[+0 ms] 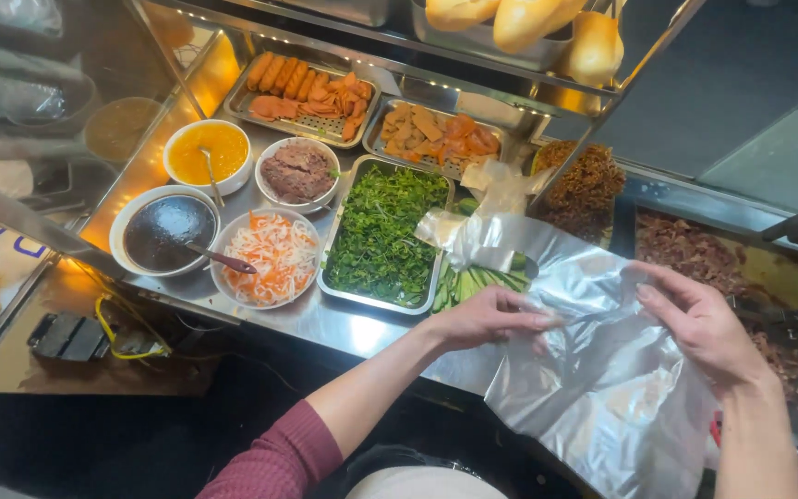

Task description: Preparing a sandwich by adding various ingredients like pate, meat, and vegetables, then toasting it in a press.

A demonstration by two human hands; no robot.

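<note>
- Over the steel tabletop (325,319), trays and bowls sit side by side within arm's reach.
- Clear plastic bag (602,370) hangs at the lower right, its bottom cut off by the frame.
- Tray of greens (382,231) lies beside it.
- Left hand (489,319) and right hand (699,323) pinch the bag's edges, each grip narrow, spreading it; film blurs the fingertips.

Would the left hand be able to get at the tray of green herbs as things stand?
Probably yes, once free: the left hand grips the clear plastic bag with the right hand, but the tray of green herbs lies uncovered just beyond it, nothing between.
</note>
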